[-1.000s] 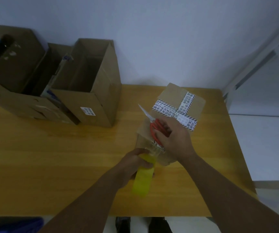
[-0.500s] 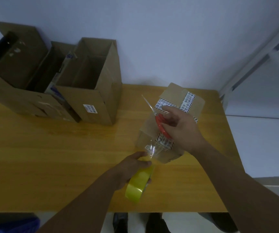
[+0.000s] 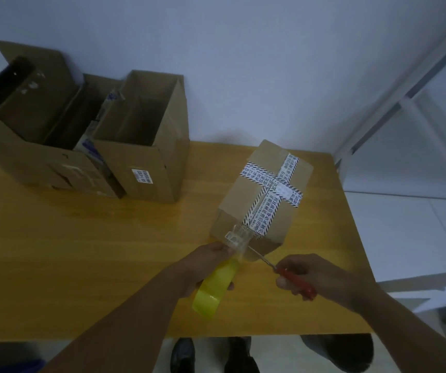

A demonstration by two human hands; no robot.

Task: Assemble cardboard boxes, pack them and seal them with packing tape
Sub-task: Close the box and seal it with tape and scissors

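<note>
1. The white label [image 3: 141, 176] on the front of the open cardboard box [image 3: 162, 146] carries a sideways row of digits, seemingly 814103; its smaller print is unreadable.
2. The white tape [image 3: 266, 203] crossed over the closed box [image 3: 239, 195] carries rows of Chinese characters between black hatched edges, too small to read surely.
3. The small sticker [image 3: 232, 238] on the clear tape strip [image 3: 242, 235] is illegible.

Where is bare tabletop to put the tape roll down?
Largest free patch: table front-left, between the open boxes, the near edge and the left hand. Smaller gap between the open boxes and the sealed box. Crowded at the sealed box's near end: tape roll, scissors, right hand.
</note>
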